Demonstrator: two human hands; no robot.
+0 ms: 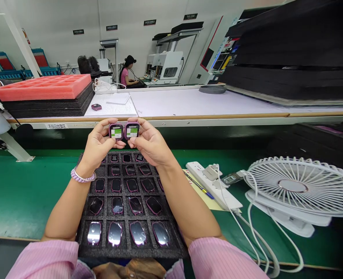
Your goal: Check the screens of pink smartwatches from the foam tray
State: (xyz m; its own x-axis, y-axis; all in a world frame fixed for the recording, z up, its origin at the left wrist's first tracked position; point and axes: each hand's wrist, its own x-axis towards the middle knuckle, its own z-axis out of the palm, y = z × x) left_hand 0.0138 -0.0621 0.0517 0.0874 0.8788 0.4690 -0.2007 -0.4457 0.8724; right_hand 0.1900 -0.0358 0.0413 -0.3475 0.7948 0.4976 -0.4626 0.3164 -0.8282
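Note:
Side by side above the foam tray, two purple-framed smartwatch bodies face me with lit screens showing green and white blocks. My left hand [101,141] pinches the left watch [116,132] between thumb and fingers. The right watch [132,131] is gripped the same way by my right hand [148,142]. They are very close together; whether their edges touch I cannot tell. Below my hands lies the black foam tray [107,217], its compartments holding several similar watches [138,233] with mostly dark screens. My forearms hide parts of the tray's sides.
A white power strip [212,186], a pen [199,186] and a white fan [293,186] with cables stand right on the green bench [20,193]. On the shelf are pink foam [46,87], papers, another watch [96,107] and stacked black trays [290,58]. A person [127,71] sits beyond.

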